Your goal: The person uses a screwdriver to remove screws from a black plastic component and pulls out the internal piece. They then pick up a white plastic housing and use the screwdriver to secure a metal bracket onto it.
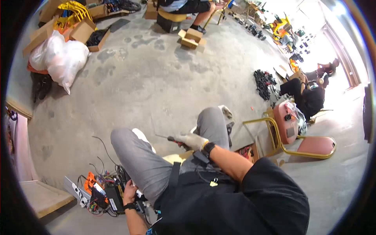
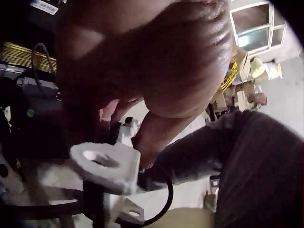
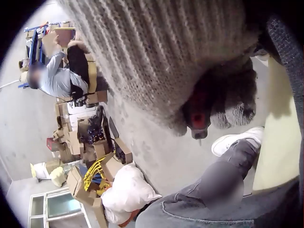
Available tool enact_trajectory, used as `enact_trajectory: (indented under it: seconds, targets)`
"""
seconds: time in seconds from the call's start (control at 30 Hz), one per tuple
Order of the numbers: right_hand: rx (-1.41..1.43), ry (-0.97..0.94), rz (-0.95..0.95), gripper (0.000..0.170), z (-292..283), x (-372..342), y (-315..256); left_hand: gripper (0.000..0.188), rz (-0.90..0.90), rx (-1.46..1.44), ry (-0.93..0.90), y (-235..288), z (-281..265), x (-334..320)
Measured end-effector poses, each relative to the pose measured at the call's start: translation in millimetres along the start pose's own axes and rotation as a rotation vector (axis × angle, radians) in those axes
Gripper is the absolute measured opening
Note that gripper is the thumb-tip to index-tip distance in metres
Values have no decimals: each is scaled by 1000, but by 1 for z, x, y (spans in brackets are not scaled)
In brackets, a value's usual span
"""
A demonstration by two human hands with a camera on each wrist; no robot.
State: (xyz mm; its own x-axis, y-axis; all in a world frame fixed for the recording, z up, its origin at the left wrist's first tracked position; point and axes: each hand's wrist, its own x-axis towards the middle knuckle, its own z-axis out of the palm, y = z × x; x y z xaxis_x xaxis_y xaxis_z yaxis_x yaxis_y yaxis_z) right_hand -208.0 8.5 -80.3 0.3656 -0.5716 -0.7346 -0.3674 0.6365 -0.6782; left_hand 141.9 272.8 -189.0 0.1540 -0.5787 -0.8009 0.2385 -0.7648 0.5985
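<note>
My right hand (image 1: 192,141), in a knitted work glove, grips a screwdriver (image 1: 171,138) above my lap. Its thin shaft points left in the head view. In the right wrist view the red and black handle (image 3: 198,116) shows between the gloved fingers. My bare left hand (image 1: 130,192) is low beside my left thigh, at the edge of a heap of electronic parts (image 1: 111,192). Its fingers and thumb pinch a white bracket (image 2: 128,173) with a ring-shaped end, and black cable (image 2: 168,190) runs beside it. The palm hides part of the bracket.
A pink chair with a gold frame (image 1: 280,147) stands to my right, near a seated person (image 1: 309,98). Ahead are a small open carton (image 1: 190,42) and another seated person (image 1: 188,8). White plastic bags (image 1: 58,56) and cartons lie at far left. A wooden board (image 1: 49,197) is behind the heap.
</note>
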Motion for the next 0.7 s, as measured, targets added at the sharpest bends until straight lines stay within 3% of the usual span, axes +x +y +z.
enact_trajectory:
  seconds: [0.07, 0.2, 0.33, 0.47, 0.57, 0.7]
  targets:
    - [-27, 5, -42, 46, -2, 3, 2, 29, 46, -40, -79, 10, -17, 9]
    - [40, 3, -7, 46, -6, -2, 1, 13, 219, -372, 14, 47, -30, 9]
    - [84, -20, 39, 45, -5, -32, -30, 32, 405, -495, 24, 104, -39, 12]
    - [221, -78, -5, 45, -13, -9, -4, 45, 593, -427, -139, 192, -12, -20]
    - [264, -80, -45, 42, -18, -17, -11, 45, 631, -477, -172, 239, 28, -34]
    - [286, -41, -97, 40, -23, -16, -9, 35, 571, -551, -275, 260, 69, -13]
